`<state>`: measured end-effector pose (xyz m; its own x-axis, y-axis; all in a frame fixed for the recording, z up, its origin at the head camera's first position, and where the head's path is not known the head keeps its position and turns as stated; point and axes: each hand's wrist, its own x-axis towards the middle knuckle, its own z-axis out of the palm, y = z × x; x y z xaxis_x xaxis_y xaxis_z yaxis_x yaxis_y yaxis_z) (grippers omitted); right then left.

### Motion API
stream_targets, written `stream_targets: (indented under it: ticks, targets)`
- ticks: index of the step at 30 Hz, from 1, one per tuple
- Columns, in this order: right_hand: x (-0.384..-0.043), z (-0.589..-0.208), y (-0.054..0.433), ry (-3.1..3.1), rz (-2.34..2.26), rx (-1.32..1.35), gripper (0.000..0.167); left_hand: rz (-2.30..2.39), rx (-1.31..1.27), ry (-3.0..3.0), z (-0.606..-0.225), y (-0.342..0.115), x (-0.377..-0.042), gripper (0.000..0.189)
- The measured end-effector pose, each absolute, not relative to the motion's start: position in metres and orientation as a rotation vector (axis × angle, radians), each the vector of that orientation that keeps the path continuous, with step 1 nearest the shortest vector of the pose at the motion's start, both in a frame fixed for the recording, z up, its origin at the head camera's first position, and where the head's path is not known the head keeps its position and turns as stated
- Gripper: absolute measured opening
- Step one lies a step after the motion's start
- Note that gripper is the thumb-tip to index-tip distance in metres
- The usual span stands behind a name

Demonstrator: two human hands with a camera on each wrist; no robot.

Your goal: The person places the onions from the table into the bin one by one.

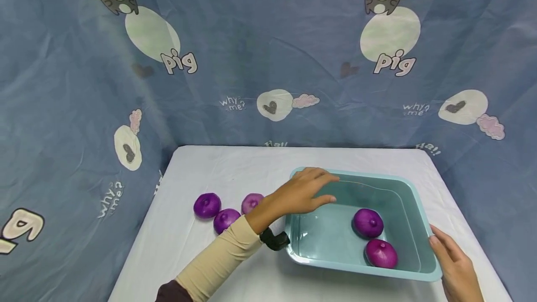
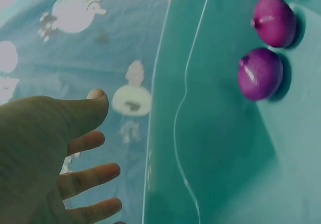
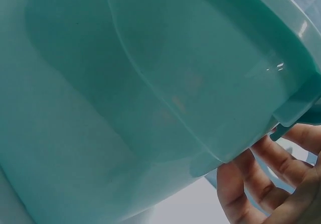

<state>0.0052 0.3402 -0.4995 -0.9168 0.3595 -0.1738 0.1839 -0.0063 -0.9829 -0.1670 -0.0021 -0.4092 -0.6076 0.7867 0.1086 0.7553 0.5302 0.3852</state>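
Observation:
My left hand (image 1: 305,192) hovers over the left end of a teal plastic bin (image 1: 331,267), fingers extended and nothing held. In the left wrist view that hand (image 2: 55,148) has its thumb and fingers spread apart. At the bin's right end, my right hand (image 1: 457,264) holds the rim. Its fingers (image 3: 273,156) bend against the outer wall, below the rim, in the right wrist view. Inside the bin, towards the right, lie two purple onions, one (image 1: 368,223) behind the other (image 1: 381,253).
Left of the bin, three more purple onions (image 1: 207,205) (image 1: 226,220) (image 1: 252,202) lie on the white tabletop (image 1: 159,264); the left forearm partly covers two of them. A blue printed cloth (image 1: 235,50) hangs behind and around the table.

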Motion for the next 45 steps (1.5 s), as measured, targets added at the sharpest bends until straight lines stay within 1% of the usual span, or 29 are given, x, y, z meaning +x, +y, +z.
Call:
stream_targets:
  ticks: [8, 14, 17, 21, 25, 28, 31, 35, 45]
  targets:
    - [0.005, -0.500, 0.340, -2.074, 2.072, -0.579, 0.038, 0.803, 1.101, 2.794, -0.413, -0.050, -0.159, 0.057]
    - [0.004, -0.502, 0.338, -2.114, 2.045, -0.629, 0.050, 0.916, 0.810, 2.940, -0.428, -0.103, -0.153, 0.054]
    - [0.004, -0.501, 0.338, -2.127, 2.036, -0.644, 0.054, 0.926, 0.631, 3.043, -0.441, -0.137, -0.151, 0.053]
    - [0.004, -0.498, 0.339, -2.131, 2.036, -0.666, 0.057, 0.893, 0.297, 3.110, -0.461, -0.180, -0.148, 0.052]
    - [0.005, -0.497, 0.340, -2.119, 2.055, -0.659, 0.054, 0.902, 0.041, 3.038, -0.483, -0.218, -0.146, 0.052]
    - [0.006, -0.497, 0.339, -2.101, 2.064, -0.649, 0.048, 0.930, 0.005, 2.982, -0.499, -0.239, -0.146, 0.054]
    - [0.007, -0.498, 0.339, -2.074, 2.073, -0.631, 0.042, 0.977, 0.051, 2.954, -0.516, -0.251, -0.146, 0.057]
    - [0.007, -0.500, 0.338, -2.056, 2.090, -0.612, 0.038, 1.022, 0.082, 2.899, -0.534, -0.262, -0.147, 0.061]
    - [0.005, -0.499, 0.338, -2.046, 2.103, -0.538, 0.036, 1.139, 0.039, 2.885, -0.555, -0.273, -0.149, 0.061]
